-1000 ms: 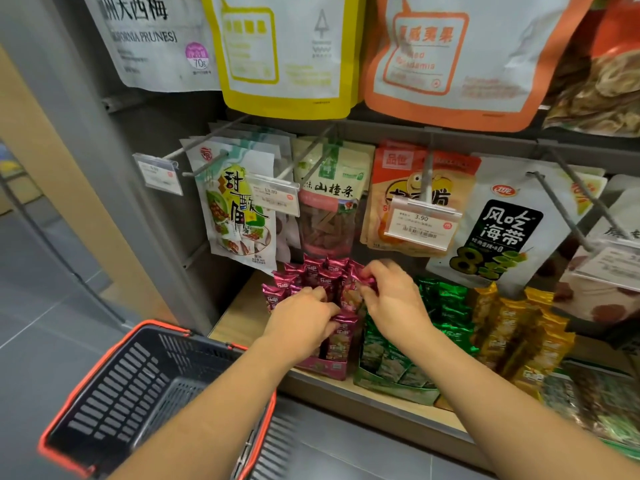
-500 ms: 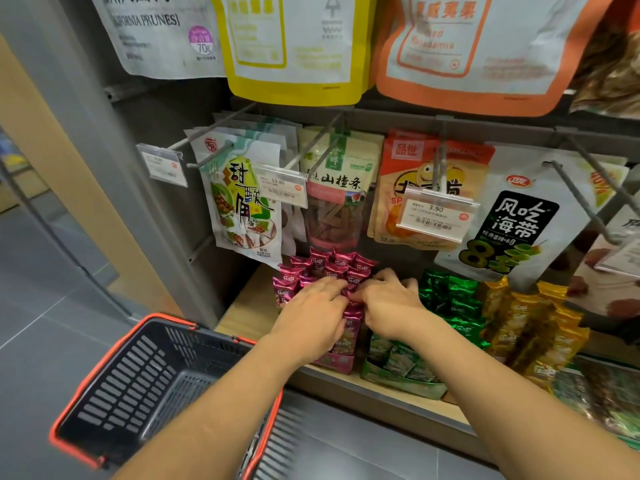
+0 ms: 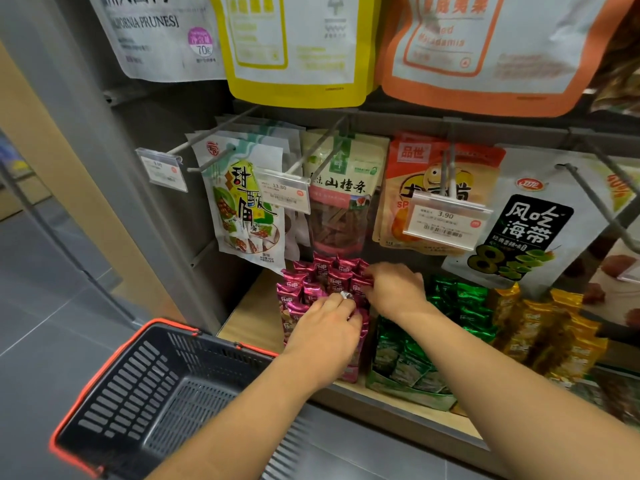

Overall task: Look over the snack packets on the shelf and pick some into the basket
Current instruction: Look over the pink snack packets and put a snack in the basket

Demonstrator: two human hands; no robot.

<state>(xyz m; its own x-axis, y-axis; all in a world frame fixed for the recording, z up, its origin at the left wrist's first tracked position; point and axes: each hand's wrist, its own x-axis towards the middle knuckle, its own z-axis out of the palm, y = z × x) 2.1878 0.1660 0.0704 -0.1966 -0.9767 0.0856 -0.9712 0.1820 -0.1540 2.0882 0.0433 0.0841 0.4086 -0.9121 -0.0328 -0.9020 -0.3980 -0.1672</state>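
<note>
Reaching among crinkly pink foil packets [image 3: 323,273], left hand [image 3: 327,329] and right hand [image 3: 396,289] each seemingly pinch one.

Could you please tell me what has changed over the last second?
The left hand and right hand drew together over the pink packets, then the right hand shifted back toward the rear row. No packet has visibly been lifted out. The basket still looks empty; the green packets are untouched.

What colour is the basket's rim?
Orange-red, around the black basket; it shows best in the head view.
</note>
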